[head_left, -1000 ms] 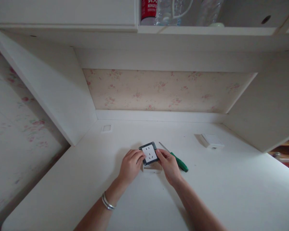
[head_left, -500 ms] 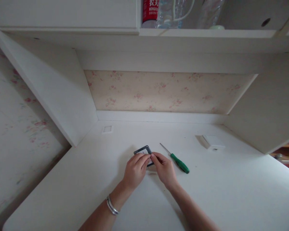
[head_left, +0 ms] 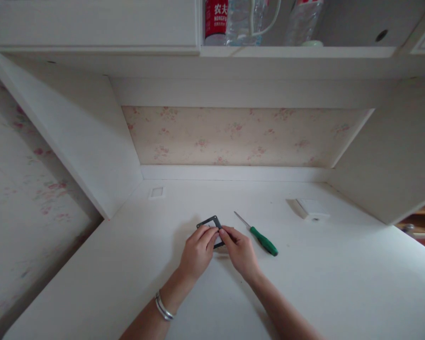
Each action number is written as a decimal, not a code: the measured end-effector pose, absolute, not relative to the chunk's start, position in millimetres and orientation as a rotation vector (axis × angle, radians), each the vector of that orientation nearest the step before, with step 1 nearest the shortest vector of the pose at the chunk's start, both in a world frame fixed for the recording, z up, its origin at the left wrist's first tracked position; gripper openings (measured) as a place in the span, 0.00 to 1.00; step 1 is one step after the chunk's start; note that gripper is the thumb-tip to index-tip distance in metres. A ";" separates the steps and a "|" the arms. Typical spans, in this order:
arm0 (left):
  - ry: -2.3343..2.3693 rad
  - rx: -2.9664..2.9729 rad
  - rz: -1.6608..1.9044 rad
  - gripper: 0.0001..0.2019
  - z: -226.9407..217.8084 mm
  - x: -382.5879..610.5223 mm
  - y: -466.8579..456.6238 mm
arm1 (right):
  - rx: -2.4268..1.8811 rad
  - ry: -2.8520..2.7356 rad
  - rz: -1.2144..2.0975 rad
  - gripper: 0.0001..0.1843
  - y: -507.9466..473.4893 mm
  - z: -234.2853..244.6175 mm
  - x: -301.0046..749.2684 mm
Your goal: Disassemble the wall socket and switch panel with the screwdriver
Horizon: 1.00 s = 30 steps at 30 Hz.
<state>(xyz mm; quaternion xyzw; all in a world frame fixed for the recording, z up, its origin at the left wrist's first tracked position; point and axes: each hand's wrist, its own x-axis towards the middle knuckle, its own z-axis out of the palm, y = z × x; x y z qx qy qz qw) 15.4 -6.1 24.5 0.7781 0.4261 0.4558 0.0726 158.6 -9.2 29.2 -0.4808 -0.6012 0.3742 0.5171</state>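
A small square plate with a dark frame and a pale middle is between my two hands, low over the white desk. My left hand is closed on its left and near side, and a silver bracelet circles that wrist. From the right, my right hand pinches at the plate's right edge, thumb and finger almost meeting the left fingertips. Whether a small part sits in that pinch is hidden. Just right of this hand, a green-handled screwdriver lies on the desk, its shaft pointing away to the left.
Toward the back right of the desk stands a white box. A small white square frame lies at the back left. Overhead runs a shelf holding plastic bottles. Side panels close in the desk.
Both hands keep their hold on the plate with hardly any movement. The whole view has shifted slightly, and the screwdriver lies as before.
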 end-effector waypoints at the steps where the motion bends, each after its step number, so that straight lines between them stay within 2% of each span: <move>1: 1.282 2.334 1.366 0.09 24.6 15.0 -5.6 | -1.160 -1.460 0.894 0.17 -9.3 28.9 158.7; 7: 1.301 2.261 1.362 0.08 24.0 12.7 -3.3 | -1.110 -1.604 0.915 0.16 -12.6 32.4 160.6; 11: 1.330 2.239 1.324 0.07 24.7 13.2 -4.8 | -1.101 -1.630 0.957 0.19 -15.2 32.5 161.7; 17: 1.392 2.233 1.267 0.07 25.5 12.9 -6.2 | -1.151 -1.747 0.785 0.22 -19.4 29.3 159.7; 30: 1.469 2.268 1.240 0.08 18.5 14.4 -2.1 | -1.280 -1.757 0.681 0.18 -25.6 31.1 151.7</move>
